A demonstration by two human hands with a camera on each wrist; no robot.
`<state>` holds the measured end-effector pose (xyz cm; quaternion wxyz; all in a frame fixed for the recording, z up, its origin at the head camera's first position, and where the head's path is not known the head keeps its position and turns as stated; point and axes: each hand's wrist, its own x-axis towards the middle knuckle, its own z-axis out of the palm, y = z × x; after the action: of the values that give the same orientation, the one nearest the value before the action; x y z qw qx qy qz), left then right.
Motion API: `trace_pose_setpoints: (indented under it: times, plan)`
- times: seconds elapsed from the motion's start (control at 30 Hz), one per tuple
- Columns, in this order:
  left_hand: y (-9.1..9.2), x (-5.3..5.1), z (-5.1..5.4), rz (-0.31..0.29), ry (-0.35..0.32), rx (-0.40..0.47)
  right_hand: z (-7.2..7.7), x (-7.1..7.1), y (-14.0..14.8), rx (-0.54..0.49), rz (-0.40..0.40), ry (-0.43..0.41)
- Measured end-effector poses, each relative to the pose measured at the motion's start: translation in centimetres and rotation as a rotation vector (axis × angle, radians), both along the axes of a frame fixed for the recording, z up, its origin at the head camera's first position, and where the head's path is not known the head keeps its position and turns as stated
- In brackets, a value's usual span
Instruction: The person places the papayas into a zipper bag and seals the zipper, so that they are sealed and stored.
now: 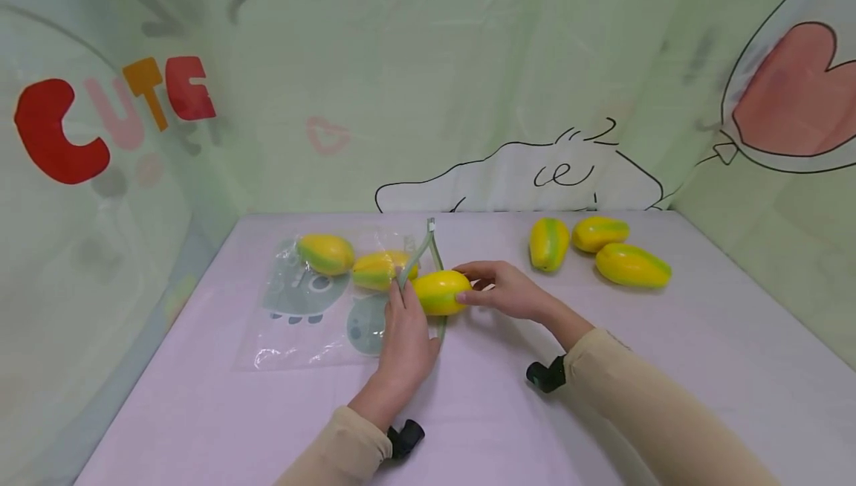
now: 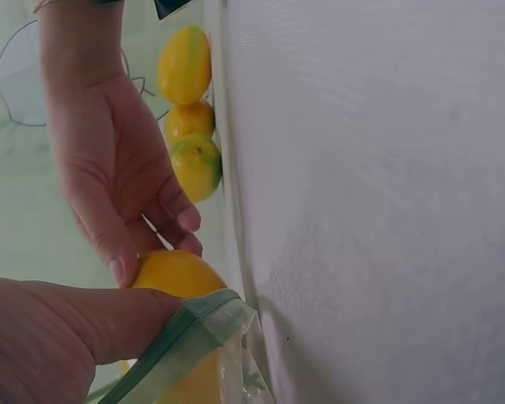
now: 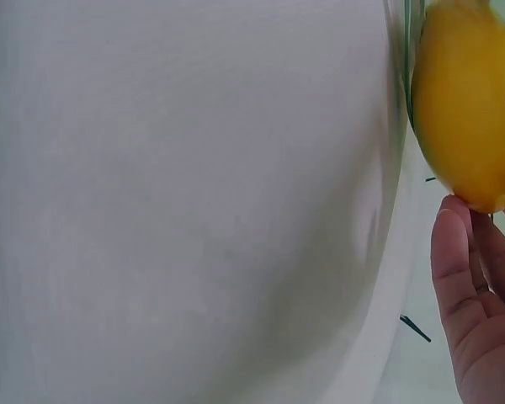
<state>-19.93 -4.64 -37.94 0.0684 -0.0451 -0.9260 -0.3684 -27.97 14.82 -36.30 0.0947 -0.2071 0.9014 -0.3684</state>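
A clear zip bag (image 1: 301, 348) with a green rim and printed cartoon shapes lies on the table, two yellow-green papayas (image 1: 325, 254) inside it. My left hand (image 1: 406, 337) holds the bag's mouth apart; its thumb lies against the green rim (image 2: 206, 316). My right hand (image 1: 501, 289) pinches the right end of another papaya (image 1: 438, 293) between thumb and fingers. This papaya lies in the bag's mouth, its far end past the rim. In the right wrist view its rounded yellow end (image 3: 471, 109) touches the fingertips.
Three more papayas (image 1: 631, 264) rest at the back right of the table (image 1: 508, 426), which has a pale cover. Printed curtains (image 1: 428, 62) hang behind and at both sides. A small black device (image 1: 406, 439) is worn at each wrist.
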Motion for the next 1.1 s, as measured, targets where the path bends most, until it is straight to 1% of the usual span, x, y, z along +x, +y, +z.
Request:
trace_pose_setpoints:
  times: [0.13, 0.3, 0.43, 0.57, 0.63, 0.73, 0.87, 1.1]
  plan:
    - [0.0, 0.0, -0.1, 0.004, 0.008, -0.011, -0.1, -0.1, -0.5, -0.008, -0.010, 0.006]
    - [0.1, 0.1, -0.1, 0.008, 0.027, -0.022, 0.0, 0.1, -1.3, -0.005, -0.049, 0.002]
    - [0.2, 0.4, 0.0, 0.009, 0.047, -0.041, 0.2, 0.3, -2.1, 0.000, -0.094, 0.030]
    - [0.3, 0.5, 0.1, 0.006, 0.083, -0.043, 0.3, 0.3, -2.8, -0.006, -0.153, 0.062]
    - [0.3, 0.5, 0.1, 0.004, 0.097, -0.044, 0.3, 0.3, -3.2, -0.009, -0.166, 0.075]
    - [0.3, 0.5, 0.0, 0.002, 0.126, -0.053, 0.1, 0.4, -3.6, -0.004, -0.153, 0.090]
    - [0.3, 0.6, 0.0, -0.002, 0.151, -0.080, -0.2, 0.4, -4.0, 0.004, -0.103, 0.099]
    - [0.4, 0.6, 0.1, 0.001, 0.145, -0.101, -0.3, 0.1, -4.2, 0.014, -0.012, 0.105]
